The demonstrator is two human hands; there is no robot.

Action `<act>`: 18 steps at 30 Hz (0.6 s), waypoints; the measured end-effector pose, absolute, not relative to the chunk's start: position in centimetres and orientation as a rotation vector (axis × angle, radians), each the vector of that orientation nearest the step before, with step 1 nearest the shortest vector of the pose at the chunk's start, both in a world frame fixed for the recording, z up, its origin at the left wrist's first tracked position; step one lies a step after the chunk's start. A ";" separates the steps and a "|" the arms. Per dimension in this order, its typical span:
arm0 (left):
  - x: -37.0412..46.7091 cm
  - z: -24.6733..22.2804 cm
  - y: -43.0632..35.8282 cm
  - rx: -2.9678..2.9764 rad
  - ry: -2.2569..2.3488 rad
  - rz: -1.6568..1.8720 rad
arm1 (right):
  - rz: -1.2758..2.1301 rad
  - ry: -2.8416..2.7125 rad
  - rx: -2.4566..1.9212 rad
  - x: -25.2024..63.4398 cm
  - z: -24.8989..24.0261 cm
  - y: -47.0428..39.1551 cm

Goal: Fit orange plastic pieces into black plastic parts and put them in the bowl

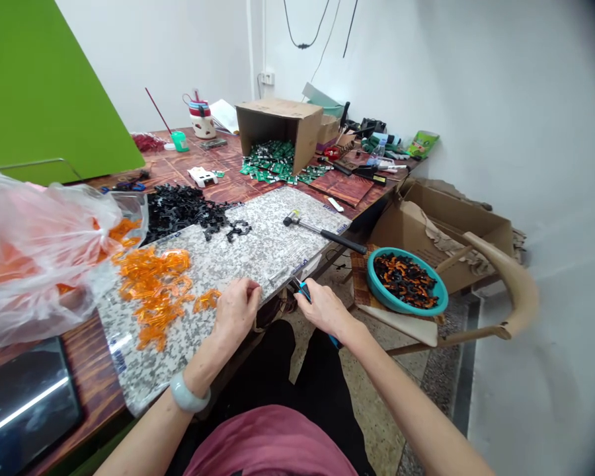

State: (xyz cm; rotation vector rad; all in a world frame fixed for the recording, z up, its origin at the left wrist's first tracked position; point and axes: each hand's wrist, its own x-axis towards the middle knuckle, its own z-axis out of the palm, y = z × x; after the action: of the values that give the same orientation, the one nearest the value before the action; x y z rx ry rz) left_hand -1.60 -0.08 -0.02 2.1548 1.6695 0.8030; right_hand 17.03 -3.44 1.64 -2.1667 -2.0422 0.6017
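My left hand (pixel 235 309) is closed at the near edge of the speckled board (pixel 272 211), its fingers curled together. Whatever may be between them is hidden. Just left of it lie orange translucent plastic parts (pixel 153 281), one small group almost touching the hand. My right hand (pixel 324 309) grips pliers (pixel 305 291) with blue and black handles, held just off the board's edge with the jaws toward the board. Behind the orange parts is a heap of black plastic parts (pixel 178 208). A hammer (pixel 322 231) with a black handle lies across the board's right side.
A teal basin (pixel 443 297) of mixed black and orange parts sits on a wooden chair (pixel 515 291) at right. A cardboard box (pixel 310 125) spills green circuit boards (pixel 272 162). A plastic bag (pixel 39 258) and a dark tablet (pixel 32 396) are at left.
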 end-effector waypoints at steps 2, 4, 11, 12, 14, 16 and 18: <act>-1.6 0.1 -0.1 2.134 1.678 0.812 | 0.598 -2.025 -2.155 17.3 1.6 -3.2; -1.7 0.3 -0.1 2.123 1.675 0.816 | 0.588 -2.006 -2.144 17.6 1.5 -3.0; -1.3 0.3 0.5 2.137 1.642 0.814 | 0.522 -1.945 -2.087 18.5 1.0 -1.8; -1.1 0.2 0.7 2.143 1.636 0.813 | 0.508 -1.940 -2.072 18.6 1.0 -1.6; -0.7 0.1 1.1 2.155 1.624 0.810 | 0.476 -1.934 -2.040 18.8 1.0 -0.9; -0.4 0.1 1.4 2.174 1.605 0.806 | 0.443 -1.939 -2.002 18.9 1.1 0.0; -0.3 0.2 1.5 2.212 1.576 0.797 | 0.422 -1.963 -1.956 18.9 1.3 1.0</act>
State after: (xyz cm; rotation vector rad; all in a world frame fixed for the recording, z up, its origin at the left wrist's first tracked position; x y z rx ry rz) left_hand -0.28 1.52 0.20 2.2122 1.5756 0.7973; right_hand 18.92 1.01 1.27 -1.9561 -1.9633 0.4221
